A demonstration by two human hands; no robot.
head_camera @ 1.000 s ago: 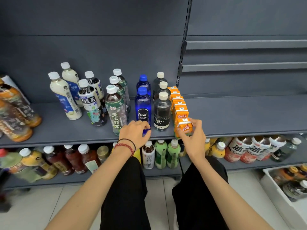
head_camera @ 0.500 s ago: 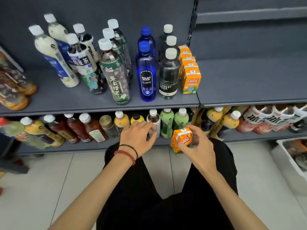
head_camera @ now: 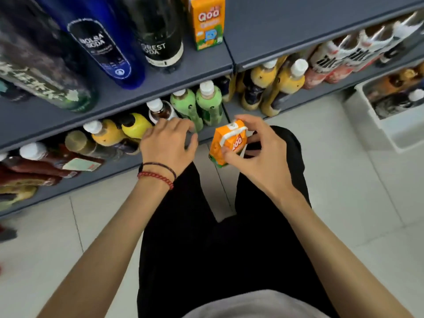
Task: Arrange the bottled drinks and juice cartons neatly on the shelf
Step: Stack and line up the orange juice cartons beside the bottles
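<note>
While the right hand point(head_camera: 257, 157) is gripping a small orange juice carton point(head_camera: 229, 143), with the thumb and fingers curling round its lower end, the carton is hanging tilted in the air in front of the lower shelf point(head_camera: 119, 165), off any board. A white strip is crossing its printed face. The left hand point(head_camera: 167, 145) is hovering palm down just beside it, holding nothing, its fingers lying relaxed and slightly spread; a narrow gap is separating it from the carton. Two cord bracelets point(head_camera: 158, 173), one dark and one red, are circling the left wrist.

On the upper shelf point(head_camera: 298, 26), a second orange carton point(head_camera: 207, 21) is standing upright near the front edge, just beside a black soda bottle point(head_camera: 160, 37). A blue soda bottle point(head_camera: 103, 42) is standing to the left of that, and a green-labelled tea bottle point(head_camera: 46, 83) is standing further left, blurred.

Below, on the lower shelf, green bottles point(head_camera: 197, 104) are showing just behind the left hand's fingertips, with yellow bottles point(head_camera: 282, 81) to the right of them and brown ones to the left. A white bin point(head_camera: 390, 134) is sitting on the tiled floor point(head_camera: 344, 180) at the right, with bottles lying in it. Black trousers point(head_camera: 229, 249) are filling the lower middle of the view.
</note>
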